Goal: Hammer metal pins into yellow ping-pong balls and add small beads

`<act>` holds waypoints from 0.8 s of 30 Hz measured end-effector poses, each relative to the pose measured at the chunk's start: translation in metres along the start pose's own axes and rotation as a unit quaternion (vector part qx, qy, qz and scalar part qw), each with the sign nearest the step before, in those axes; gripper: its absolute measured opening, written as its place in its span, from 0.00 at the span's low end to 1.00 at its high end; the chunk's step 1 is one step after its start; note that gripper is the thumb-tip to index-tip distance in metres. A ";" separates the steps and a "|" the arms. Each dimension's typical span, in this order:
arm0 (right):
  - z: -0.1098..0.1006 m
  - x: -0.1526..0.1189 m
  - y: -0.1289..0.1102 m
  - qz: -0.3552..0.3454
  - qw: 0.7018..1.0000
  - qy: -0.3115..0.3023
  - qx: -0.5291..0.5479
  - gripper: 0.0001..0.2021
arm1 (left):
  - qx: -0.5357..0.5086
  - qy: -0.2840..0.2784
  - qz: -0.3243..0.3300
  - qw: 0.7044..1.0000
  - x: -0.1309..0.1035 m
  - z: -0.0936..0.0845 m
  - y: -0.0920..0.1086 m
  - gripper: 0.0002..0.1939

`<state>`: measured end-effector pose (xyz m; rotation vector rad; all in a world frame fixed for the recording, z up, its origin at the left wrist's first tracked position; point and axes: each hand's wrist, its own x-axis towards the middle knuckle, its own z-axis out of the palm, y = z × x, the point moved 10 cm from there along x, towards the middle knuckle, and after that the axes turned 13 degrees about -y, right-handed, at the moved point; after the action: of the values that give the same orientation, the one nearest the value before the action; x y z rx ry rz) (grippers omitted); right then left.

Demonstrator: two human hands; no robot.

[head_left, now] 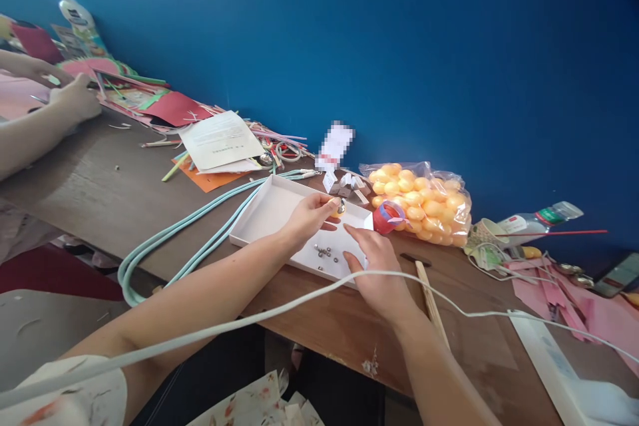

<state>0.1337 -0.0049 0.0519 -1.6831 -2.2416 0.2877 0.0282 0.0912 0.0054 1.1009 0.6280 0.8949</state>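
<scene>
My left hand [315, 214] is over a shallow white box lid [269, 210], its fingers pinched on a small round piece [340, 208] that looks orange below and shiny silvery on top. What exactly the piece is, I cannot make out. Lower right of it, my right hand [375, 265] reaches over the lid's near right corner with thumb and fingers apart, holding nothing visible. Several small silvery beads [325, 251] lie loose on the lid's floor between and below the hands.
Behind the lid sit a bag of orange balls [424, 203] and a red tape roll [388, 217]. A pale cable [279, 313] crosses in front of both forearms. Light-blue tubing [150, 253] loops on the left. Another person's hands [77, 96] work among papers at far left.
</scene>
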 end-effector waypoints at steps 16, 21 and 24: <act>0.051 0.044 -0.008 0.054 0.993 -0.097 -0.043 0.07 | -0.028 0.063 0.009 0.998 -0.003 -0.014 0.004 0.16; 0.018 0.027 0.008 0.080 0.976 -0.003 0.200 0.06 | -0.050 0.041 0.006 0.998 0.001 -0.012 0.000 0.17; 0.014 0.016 0.018 0.089 0.933 0.014 0.347 0.10 | -0.074 0.009 -0.001 0.997 0.002 -0.006 -0.005 0.16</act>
<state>0.1401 0.0162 0.0350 -1.4596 -1.6598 0.9626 0.0257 0.0954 -0.0011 0.9590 0.5685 0.9354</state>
